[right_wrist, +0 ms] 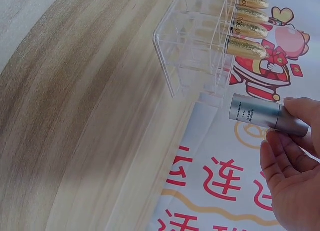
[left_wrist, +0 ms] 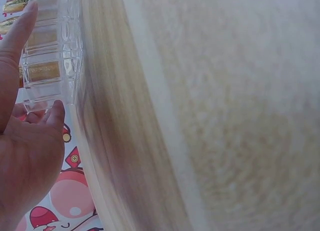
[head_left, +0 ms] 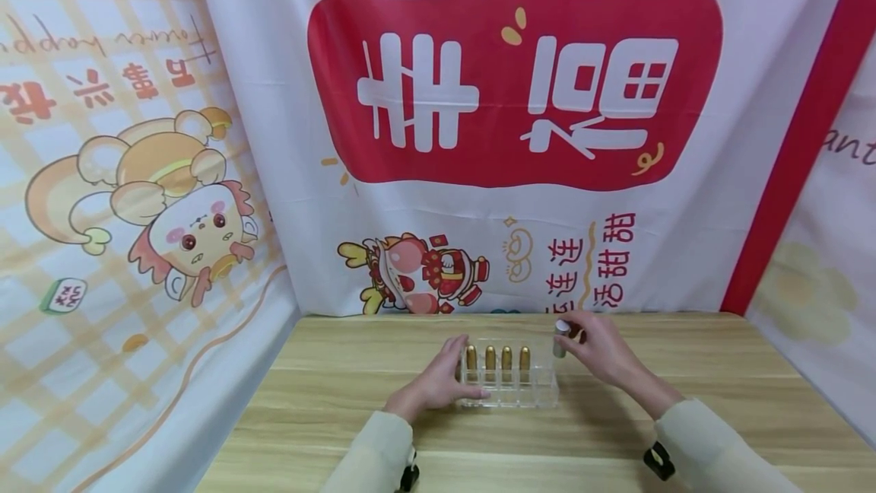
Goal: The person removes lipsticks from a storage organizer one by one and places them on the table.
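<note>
The right hand pinches a silver tube by one end, beside the clear rack, near the tabletop's far edge; I'd fear a slack pinch tipping it. The left hand, fingers parted, holds the rack's left end; loosened, that could skid.

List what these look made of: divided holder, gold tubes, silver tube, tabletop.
Holder: clear, glossy plastic, likely acrylic; tubes show through its walls.
Gold tubes: shiny metallic gold finish; metal or metallised plastic, can't tell.
Silver tube: satin metallic, soft highlights; maybe aluminium or coated plastic.
Tabletop: pale wood look with streaked grain; solid wood or laminate unclear.
</note>
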A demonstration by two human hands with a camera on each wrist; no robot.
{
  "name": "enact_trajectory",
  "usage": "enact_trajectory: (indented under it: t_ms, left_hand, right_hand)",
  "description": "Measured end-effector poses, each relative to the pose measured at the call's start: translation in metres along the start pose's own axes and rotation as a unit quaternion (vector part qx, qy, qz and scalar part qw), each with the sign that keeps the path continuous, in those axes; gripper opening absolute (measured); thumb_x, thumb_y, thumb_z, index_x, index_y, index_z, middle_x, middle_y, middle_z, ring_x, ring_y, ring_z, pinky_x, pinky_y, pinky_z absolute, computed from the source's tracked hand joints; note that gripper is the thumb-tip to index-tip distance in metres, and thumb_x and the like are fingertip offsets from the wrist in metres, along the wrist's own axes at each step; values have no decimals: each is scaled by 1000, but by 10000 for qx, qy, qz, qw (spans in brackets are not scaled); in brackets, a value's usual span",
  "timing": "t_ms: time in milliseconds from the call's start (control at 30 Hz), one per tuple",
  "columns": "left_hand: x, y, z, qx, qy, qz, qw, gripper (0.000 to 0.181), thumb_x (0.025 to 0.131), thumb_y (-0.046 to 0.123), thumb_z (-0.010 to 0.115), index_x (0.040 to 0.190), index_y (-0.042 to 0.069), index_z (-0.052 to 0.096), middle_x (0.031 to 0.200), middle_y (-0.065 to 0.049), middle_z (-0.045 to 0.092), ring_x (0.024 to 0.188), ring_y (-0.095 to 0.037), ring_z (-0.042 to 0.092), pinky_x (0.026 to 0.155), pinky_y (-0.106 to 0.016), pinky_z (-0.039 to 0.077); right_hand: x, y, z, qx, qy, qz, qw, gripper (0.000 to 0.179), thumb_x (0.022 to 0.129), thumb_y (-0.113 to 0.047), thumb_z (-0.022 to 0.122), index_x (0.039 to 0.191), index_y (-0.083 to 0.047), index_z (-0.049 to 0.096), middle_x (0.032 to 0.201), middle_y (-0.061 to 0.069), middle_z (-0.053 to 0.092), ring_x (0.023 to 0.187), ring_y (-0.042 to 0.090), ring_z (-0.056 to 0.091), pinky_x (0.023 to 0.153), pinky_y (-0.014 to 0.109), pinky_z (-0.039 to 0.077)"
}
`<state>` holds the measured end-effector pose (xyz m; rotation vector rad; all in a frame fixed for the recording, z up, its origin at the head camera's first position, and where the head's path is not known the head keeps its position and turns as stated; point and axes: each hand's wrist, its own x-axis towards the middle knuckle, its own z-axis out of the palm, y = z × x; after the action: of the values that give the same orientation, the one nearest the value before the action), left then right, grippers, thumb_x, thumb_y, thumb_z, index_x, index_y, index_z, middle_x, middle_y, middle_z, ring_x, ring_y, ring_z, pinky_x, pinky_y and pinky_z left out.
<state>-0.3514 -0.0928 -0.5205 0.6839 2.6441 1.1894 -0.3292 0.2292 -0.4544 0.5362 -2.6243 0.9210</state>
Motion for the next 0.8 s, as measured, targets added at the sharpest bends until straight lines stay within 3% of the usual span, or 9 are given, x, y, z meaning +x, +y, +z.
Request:
enact_trajectory:
  t_ms: [800]
  left_hand:
    - [2, -2, 0, -13, 9, -12, 10000, 116, 79, 45, 88, 164, 9, 17, 166, -15, 24, 152, -34, 26, 124, -52, 23]
  right_hand:
    - [0, 9, -6, 95, -6, 123, 9999, 17, 90, -9, 78, 106, -10, 71, 91, -2, 68, 80, 12, 61, 68, 23, 56]
